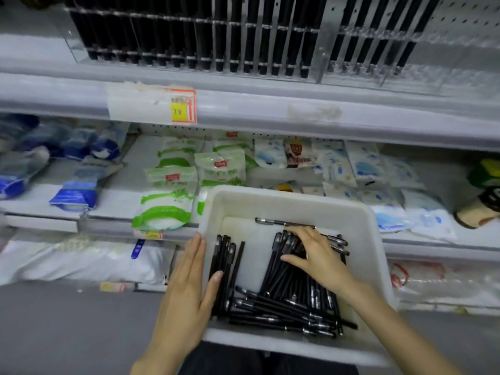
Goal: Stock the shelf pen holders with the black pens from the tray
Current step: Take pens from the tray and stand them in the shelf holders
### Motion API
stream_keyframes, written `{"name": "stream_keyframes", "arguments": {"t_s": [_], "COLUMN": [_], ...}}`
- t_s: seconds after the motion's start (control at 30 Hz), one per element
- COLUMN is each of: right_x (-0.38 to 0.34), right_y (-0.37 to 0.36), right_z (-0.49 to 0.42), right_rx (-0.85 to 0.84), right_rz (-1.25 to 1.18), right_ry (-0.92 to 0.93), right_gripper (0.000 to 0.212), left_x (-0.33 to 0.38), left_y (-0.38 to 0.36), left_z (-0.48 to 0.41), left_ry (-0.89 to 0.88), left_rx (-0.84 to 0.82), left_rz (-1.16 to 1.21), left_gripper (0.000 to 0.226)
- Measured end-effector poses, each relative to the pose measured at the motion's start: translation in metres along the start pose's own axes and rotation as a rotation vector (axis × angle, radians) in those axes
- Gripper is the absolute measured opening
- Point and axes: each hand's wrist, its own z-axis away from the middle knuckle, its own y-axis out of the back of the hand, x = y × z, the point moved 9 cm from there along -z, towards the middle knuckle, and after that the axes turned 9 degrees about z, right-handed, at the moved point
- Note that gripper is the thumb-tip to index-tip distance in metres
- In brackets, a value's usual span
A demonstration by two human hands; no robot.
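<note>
Matt white plastic tray (289,201); glossy black plastic pens (284,307); clear plastic holders (243,39).

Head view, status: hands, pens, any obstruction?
Left hand flat against white tray wall. Right hand fingers curled over black pens in tray. Shelf pen holders above, unobstructed.
</note>
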Motion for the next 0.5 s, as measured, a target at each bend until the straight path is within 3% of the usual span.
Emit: {"name": "stream_keyframes", "arguments": {"t_s": [0.5], "right_x": [-0.015], "right_y": [-0.019], "right_z": [0.007], "right_rx": [-0.025], "right_rz": [-0.19], "right_ry": [-0.052], "right_gripper": [0.052], "left_x": [0.0], "left_y": [-0.001], "left_z": [0.002], "left_ry": [-0.028], "left_rx": [-0.018], "left_rz": [0.04], "left_gripper": [0.067]}}
